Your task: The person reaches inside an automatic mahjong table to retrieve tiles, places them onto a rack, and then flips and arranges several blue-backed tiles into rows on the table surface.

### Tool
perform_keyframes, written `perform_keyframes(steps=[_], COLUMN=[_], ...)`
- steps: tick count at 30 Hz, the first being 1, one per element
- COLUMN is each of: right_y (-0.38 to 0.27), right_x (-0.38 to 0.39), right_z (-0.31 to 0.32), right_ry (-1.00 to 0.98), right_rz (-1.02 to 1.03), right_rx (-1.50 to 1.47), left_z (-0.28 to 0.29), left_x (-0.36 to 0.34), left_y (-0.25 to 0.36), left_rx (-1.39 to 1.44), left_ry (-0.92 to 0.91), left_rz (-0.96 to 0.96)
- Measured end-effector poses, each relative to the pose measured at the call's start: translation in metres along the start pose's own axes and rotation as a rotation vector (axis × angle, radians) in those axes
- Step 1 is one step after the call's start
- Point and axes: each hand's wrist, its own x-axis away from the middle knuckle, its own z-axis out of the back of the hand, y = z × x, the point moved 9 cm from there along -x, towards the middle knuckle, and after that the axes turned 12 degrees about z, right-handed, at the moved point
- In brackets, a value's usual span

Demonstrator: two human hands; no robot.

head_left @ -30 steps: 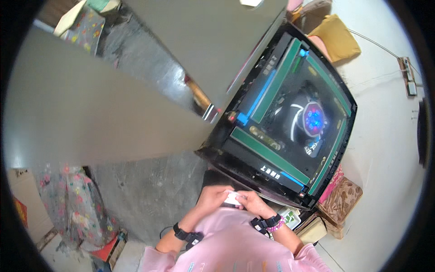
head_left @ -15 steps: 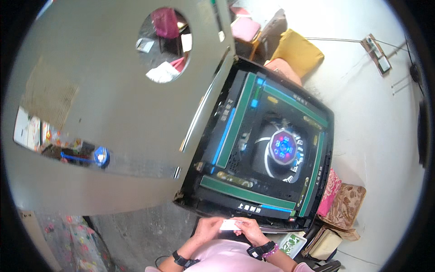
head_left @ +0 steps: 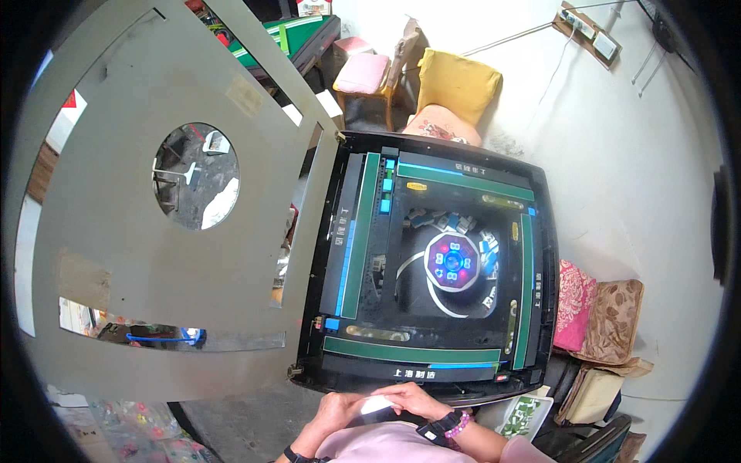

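Observation:
At the near edge of an automatic mahjong table (head_left: 413, 356), my left hand (head_left: 337, 412) and my right hand (head_left: 414, 399) come together low in front of my body. Between them is a small, flat white piece (head_left: 376, 403), with the fingers of both hands closed on its ends. Its exact kind does not show. The table has a black frame and green strips along its sides. An octagonal panel (head_left: 452, 262) with blue and pink lights sits in the middle, and mahjong tiles (head_left: 465, 223) lie around it.
A large grey panel (head_left: 193, 270) with a round hole and slots stands along the table's left side. Chairs with a yellow back (head_left: 460, 82) and a pink cushion (head_left: 363, 73) stand behind. To the right are a brown patterned cushion (head_left: 614, 320) and a tray of green-and-white tiles (head_left: 523, 415).
My view has turned and shifted, so the table now looks straighter and more of the grey panel shows. Both hands still hold the white piece, which now sits tilted and more covered by fingers.

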Motion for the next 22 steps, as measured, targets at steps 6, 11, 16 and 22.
perform_keyframes(steps=[6,11,16,22], right_y=[0.011,-0.001,0.030,0.097], right_x=[-0.012,-0.026,-0.065,-0.120], right_z=[-0.050,-0.134,-0.232,-0.403], right_ry=[-0.086,-0.221,-0.340,-0.603], right_rz=[0.019,0.051,0.070,-0.001], right_rx=[-0.068,0.119,0.315,0.401], left_z=[0.023,0.036,0.075,0.134], left_x=[0.042,0.089,0.140,0.247], left_y=[-0.032,-0.100,-0.157,-0.318], left_rx=[-0.042,0.010,0.216,0.168], left_ry=[0.046,-0.087,-0.047,0.297], left_rz=[0.077,0.172,0.088,0.187])
